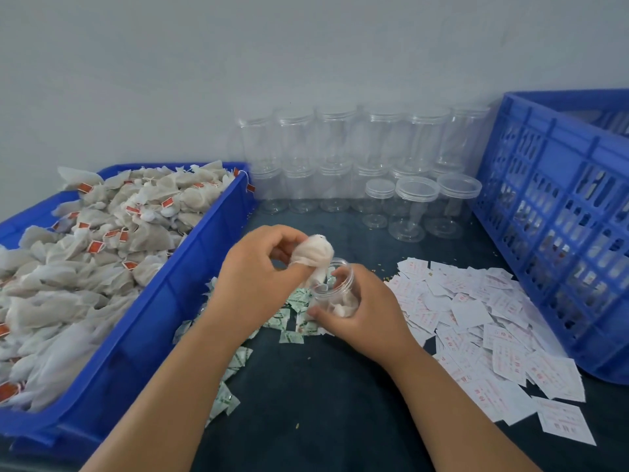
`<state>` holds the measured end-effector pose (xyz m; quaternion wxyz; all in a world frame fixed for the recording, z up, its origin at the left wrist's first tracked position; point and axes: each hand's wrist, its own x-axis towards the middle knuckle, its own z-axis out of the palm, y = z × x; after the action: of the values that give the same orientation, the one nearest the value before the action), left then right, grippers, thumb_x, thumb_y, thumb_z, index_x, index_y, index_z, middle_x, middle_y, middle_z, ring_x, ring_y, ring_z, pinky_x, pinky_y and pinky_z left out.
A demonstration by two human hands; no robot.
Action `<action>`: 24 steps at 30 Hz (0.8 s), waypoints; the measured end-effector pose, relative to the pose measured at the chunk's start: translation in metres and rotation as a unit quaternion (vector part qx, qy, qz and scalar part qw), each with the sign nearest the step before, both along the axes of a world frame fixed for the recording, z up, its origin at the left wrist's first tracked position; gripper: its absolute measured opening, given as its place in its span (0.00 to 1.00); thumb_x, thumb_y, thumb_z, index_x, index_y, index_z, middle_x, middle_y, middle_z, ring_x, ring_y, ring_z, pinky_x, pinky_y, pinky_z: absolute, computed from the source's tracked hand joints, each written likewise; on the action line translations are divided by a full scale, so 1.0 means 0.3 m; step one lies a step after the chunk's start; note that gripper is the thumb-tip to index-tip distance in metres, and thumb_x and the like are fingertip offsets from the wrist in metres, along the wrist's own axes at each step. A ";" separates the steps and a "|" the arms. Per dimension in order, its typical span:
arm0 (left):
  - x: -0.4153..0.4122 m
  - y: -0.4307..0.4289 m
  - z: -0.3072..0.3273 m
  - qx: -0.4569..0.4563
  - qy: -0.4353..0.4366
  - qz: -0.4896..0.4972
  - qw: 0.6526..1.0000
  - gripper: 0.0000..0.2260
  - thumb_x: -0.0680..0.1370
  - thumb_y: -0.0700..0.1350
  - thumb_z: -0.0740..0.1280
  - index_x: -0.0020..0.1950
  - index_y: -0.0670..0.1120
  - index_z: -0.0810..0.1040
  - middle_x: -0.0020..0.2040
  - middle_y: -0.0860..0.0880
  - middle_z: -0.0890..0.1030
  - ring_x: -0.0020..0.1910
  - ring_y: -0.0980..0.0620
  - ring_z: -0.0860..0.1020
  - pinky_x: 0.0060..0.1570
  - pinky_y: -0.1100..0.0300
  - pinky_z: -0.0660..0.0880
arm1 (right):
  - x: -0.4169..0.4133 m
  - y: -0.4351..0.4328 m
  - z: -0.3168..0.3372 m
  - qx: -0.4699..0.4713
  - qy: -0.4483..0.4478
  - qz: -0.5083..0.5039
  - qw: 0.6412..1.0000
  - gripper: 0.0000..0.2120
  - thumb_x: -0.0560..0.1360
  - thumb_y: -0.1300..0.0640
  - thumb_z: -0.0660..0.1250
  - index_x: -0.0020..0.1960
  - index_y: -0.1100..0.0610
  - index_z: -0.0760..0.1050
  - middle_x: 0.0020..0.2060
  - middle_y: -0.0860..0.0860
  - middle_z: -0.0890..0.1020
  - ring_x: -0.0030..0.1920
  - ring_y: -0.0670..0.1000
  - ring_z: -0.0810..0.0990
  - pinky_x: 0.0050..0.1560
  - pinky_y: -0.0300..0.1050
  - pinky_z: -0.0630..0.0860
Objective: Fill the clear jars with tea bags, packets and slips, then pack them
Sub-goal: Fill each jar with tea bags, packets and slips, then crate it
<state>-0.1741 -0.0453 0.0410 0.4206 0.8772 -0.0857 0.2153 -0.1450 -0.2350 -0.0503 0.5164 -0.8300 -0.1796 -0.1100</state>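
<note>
Your left hand (253, 267) pinches a bunched tea bag (315, 252) at the mouth of the clear jar (335, 287) — your right hand (360, 311) grips that jar, tilted, just above the green packets (289, 321) on the bench (323, 386), white slips (476, 318) to its right.

A lidless clear jar (332, 294), partly filled, tilts in the right hand (360, 315). The left hand (252, 270) pinches a bunched tea bag (313, 252) at its mouth. Green-printed packets (289, 321) lie beneath, red-printed slips (476, 315) to the right, and lidded empty jars (340, 148) are stacked behind.
</note>
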 end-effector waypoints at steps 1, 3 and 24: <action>0.002 -0.017 -0.003 0.023 0.026 -0.020 0.999 0.13 0.74 0.52 0.77 0.56 0.62 0.80 0.49 0.65 0.81 0.49 0.61 0.81 0.46 0.68 0.77 | 0.001 0.001 -0.004 0.004 0.002 0.002 1.000 0.23 0.67 0.35 0.80 0.57 0.36 0.75 0.52 0.37 0.83 0.53 0.43 0.83 0.51 0.43 0.79; 0.001 -0.042 -0.008 0.051 0.071 -0.047 0.995 0.21 0.76 0.49 0.76 0.66 0.60 0.76 0.51 0.67 0.81 0.51 0.64 0.81 0.50 0.68 0.78 | 0.001 0.001 -0.007 0.012 0.002 -0.002 1.000 0.24 0.66 0.33 0.78 0.58 0.38 0.77 0.52 0.38 0.84 0.54 0.42 0.83 0.50 0.41 0.79; 0.108 -0.024 -0.195 0.249 0.218 -0.014 0.944 0.13 0.78 0.59 0.72 0.59 0.57 0.81 0.54 0.57 0.81 0.49 0.56 0.79 0.52 0.54 0.79 | 0.038 -0.012 -0.025 0.067 -0.041 -0.115 0.990 0.23 0.65 0.32 0.77 0.54 0.30 0.70 0.52 0.34 0.81 0.50 0.41 0.82 0.45 0.36 0.75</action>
<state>-0.1416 -0.0525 -0.0176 0.1997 0.9782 -0.0551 -0.0148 -0.1335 -0.2386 -0.0577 0.5468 -0.8036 -0.0964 -0.2145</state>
